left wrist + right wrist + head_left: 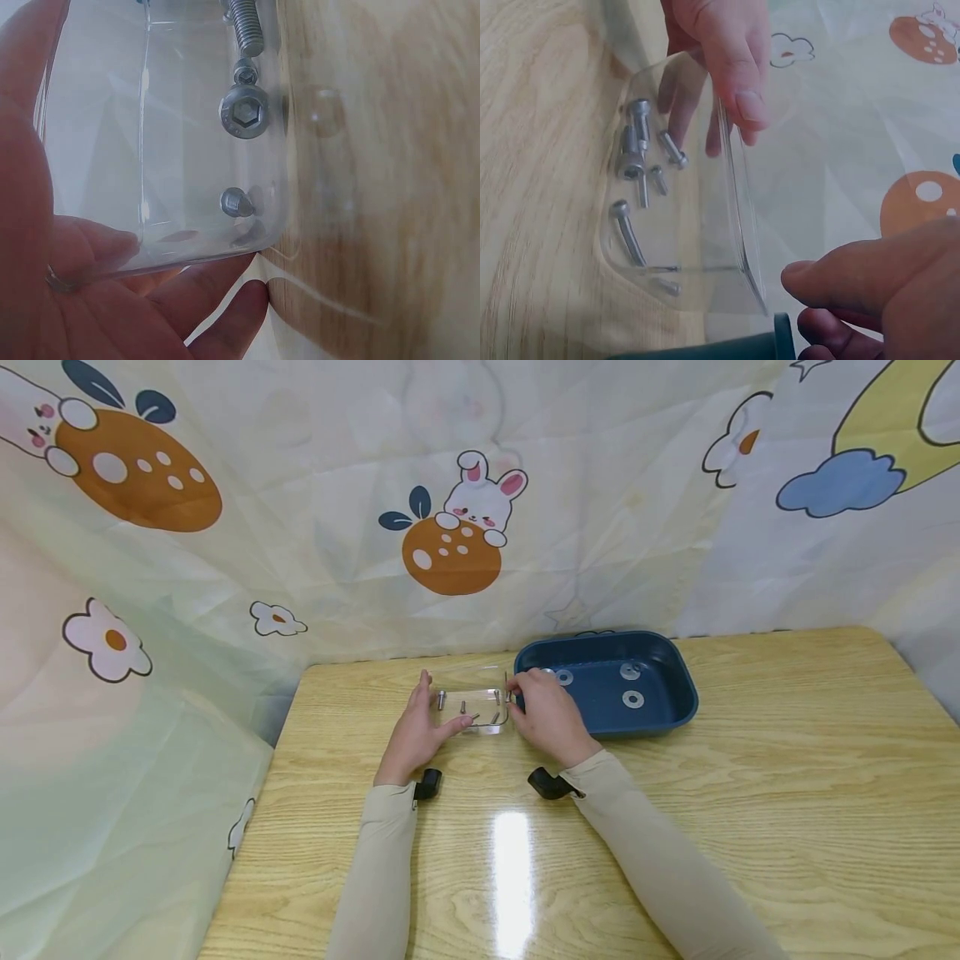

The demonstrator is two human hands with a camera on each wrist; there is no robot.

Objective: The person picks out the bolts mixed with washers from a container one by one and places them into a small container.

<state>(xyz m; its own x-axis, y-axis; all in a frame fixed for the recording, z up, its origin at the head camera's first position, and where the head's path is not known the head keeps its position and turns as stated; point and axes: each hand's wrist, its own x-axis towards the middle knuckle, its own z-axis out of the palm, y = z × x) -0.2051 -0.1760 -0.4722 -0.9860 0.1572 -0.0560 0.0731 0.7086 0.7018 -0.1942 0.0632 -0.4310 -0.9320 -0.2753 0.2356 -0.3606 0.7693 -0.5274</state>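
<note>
A clear plastic box (pixel 468 681) stands on the table, with several hex-socket screws of different sizes lying on its bottom; one screw (pixel 245 111) shows its hex recess. My left hand (pixel 420 731) grips the box at its left end, thumb across the near side and fingers round the end wall. At the box's right end is my right hand (pixel 551 714), over the left rim of a dark blue tray (pixel 682 714). In the right wrist view its thumb (pixel 810 279) and bent fingers stand apart, with nothing visible between them.
Several flat metal washers lie in the blue tray, one washer (pixel 633 699) near its middle. A printed cloth (pixel 337 568) hangs along the table's back edge and left side. The wooden table (pixel 787 777) extends to the right and front.
</note>
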